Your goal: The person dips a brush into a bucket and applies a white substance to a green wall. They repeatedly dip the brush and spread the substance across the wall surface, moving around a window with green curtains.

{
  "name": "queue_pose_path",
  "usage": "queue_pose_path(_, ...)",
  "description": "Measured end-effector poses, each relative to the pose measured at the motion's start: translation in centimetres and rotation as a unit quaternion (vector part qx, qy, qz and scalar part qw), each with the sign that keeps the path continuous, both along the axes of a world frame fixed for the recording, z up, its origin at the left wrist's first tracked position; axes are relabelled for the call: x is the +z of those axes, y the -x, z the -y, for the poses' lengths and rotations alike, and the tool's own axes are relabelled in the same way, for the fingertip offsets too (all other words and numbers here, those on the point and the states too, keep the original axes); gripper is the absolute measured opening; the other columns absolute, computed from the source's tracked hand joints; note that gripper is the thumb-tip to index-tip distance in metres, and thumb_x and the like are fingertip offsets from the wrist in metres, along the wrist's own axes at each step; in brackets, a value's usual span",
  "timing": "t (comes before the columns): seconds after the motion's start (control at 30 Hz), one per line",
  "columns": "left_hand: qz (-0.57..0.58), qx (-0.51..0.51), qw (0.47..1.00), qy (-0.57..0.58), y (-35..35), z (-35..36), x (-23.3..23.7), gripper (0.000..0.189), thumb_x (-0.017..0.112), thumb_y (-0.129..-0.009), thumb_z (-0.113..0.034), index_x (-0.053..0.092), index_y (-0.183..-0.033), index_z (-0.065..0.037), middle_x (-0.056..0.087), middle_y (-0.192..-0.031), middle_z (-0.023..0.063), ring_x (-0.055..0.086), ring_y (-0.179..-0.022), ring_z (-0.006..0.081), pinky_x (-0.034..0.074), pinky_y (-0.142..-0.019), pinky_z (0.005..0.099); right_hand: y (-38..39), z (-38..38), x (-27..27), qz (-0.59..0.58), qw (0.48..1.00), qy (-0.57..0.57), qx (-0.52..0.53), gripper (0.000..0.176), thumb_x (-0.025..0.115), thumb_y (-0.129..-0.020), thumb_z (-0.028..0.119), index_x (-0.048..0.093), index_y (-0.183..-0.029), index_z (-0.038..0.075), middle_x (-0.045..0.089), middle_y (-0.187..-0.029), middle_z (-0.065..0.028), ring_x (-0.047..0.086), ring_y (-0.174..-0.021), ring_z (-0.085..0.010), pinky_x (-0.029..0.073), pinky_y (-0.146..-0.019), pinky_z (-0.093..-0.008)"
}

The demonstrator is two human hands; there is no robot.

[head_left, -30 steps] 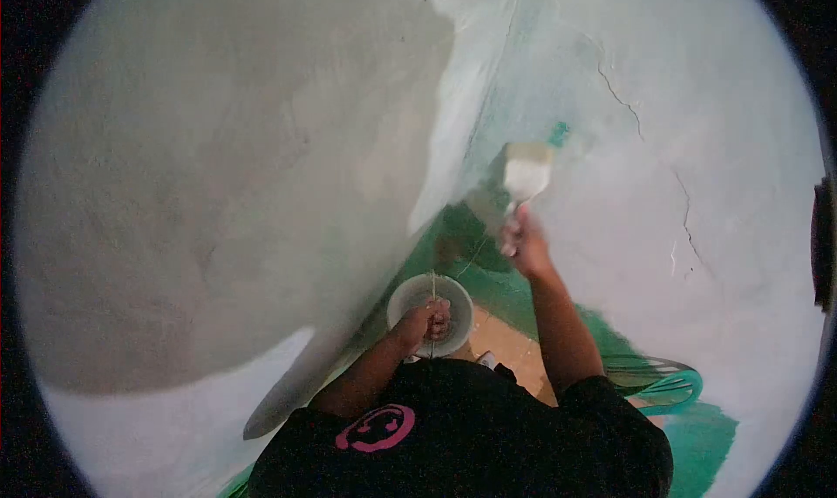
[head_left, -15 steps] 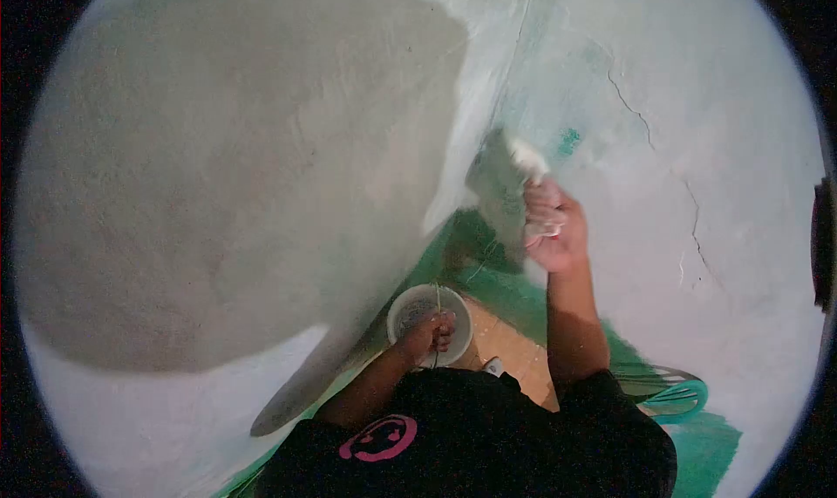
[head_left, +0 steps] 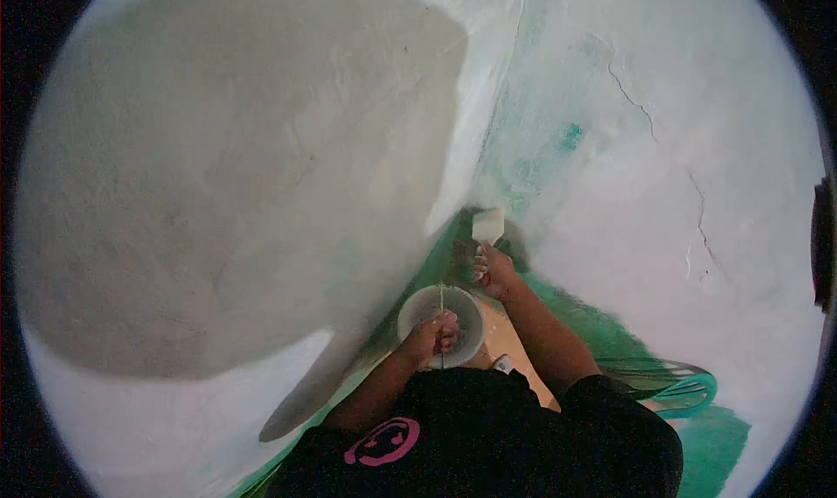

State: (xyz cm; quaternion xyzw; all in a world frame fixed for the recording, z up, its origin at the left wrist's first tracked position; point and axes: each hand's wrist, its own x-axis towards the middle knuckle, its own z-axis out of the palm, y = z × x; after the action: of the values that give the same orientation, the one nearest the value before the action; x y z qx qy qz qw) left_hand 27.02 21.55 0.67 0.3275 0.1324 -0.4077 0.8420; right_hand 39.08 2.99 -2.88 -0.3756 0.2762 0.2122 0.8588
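My right hand is closed around the handle of a paintbrush, its wide pale head pointing up near the wall corner, over the dark green lower band. White paint marks the fingers. Below and to the left, my left hand grips the thin handle of a whitish bucket, which hangs under the fist. What lies in the bucket is partly hidden by the hand. On the right wall, thin white paint lets green show through near the corner.
The left wall carries a large shadow. Cracks run down the right wall. Green paint covers its lower part. A coiled turquoise bundle is at lower right. Orange-brown floor shows beside the bucket, and a dark object stands at the far right edge.
My right hand has brought the brush down and leftward from the upper right wall to just above the bucket. My left hand and the bucket have shifted slightly right in view.
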Motion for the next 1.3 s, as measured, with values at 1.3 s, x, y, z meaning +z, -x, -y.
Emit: queue_pose_path(1.3,0.043,0.010,0.998,0.035,0.0,0.2,0.6,0.013,0.047,-0.085,-0.025,0.040,-0.080,-0.015,0.036,-0.060,-0.0052,0.036,-0.051,0.0082,0.029,-0.045,0.0231,-1.0,1.9,29.8,0.438,0.850,-0.276,0.097,0.025,0.033,-0.091,0.026,0.042,-0.098,0.004,0.044,-0.058,0.0013,0.044,-0.042,-0.0071,0.038,-0.038,-0.0208)
